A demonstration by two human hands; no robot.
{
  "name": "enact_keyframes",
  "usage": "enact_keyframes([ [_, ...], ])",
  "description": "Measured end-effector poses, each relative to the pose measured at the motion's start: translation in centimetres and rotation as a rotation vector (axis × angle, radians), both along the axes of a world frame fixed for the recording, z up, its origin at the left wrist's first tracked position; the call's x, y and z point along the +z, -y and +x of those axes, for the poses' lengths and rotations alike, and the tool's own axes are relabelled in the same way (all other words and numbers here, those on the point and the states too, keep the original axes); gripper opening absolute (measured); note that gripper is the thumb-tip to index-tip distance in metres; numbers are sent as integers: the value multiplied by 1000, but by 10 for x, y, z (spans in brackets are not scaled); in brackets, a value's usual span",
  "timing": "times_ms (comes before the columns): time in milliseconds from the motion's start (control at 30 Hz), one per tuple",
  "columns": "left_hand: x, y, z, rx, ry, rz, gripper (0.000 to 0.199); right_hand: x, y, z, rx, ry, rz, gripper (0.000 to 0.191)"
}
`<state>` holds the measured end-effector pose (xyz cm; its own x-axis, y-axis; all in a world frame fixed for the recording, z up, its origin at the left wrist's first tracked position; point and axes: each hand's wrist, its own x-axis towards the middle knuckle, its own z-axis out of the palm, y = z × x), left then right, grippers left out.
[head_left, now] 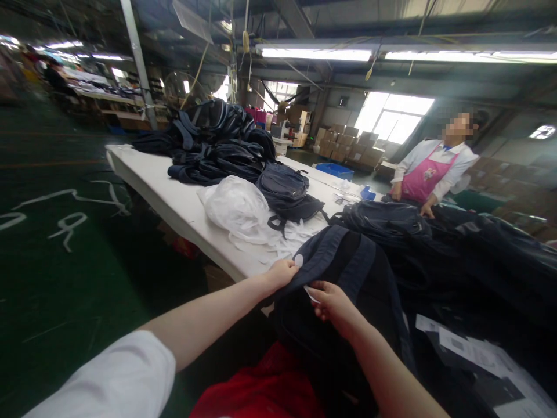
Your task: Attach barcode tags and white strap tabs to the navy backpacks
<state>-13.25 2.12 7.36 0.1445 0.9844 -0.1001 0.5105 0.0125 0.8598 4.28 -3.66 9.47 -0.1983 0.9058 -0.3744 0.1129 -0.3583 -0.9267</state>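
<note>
A dark navy backpack [354, 278] lies in front of me at the table's near edge, its padded straps facing up. My left hand [282, 274] is closed on the strap edge at the backpack's left side. At its thumb sits a small round white piece [298, 260]; whether it is stuck to the strap or pinched, I cannot tell. Just to the right, above the dark fabric, my right hand [333, 305] pinches a small flat white piece [311, 295] between thumb and fingers. Beyond the left hand, loose white strips [289, 239] are scattered beside a clear plastic bag [237, 203].
Dark backpacks [217, 133] are heaped at the far left of the white table [152, 183]. More bags [491, 249] fill the right side, with printed papers [474, 351] on them. Across the table stands a person in a pink apron [429, 174], hands on a backpack.
</note>
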Motion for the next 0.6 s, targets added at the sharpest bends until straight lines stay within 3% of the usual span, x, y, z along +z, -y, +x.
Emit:
enact_keyframes([
  [167,-2,5,-1,-24,-48,163,33,20,2,20,128,116,152,38],
  [300,-5,13,3,-42,-39,230,32,38,-14,19,373,151,213,46],
  [467,-12,5,2,-5,38,133,31,62,-29,14,423,784,619,30],
  [533,-15,-1,-1,25,59,71,31,66,-23,12,537,877,706,39],
  [600,-17,-4,-3,45,95,14,30,65,-13,10,683,869,695,59],
])
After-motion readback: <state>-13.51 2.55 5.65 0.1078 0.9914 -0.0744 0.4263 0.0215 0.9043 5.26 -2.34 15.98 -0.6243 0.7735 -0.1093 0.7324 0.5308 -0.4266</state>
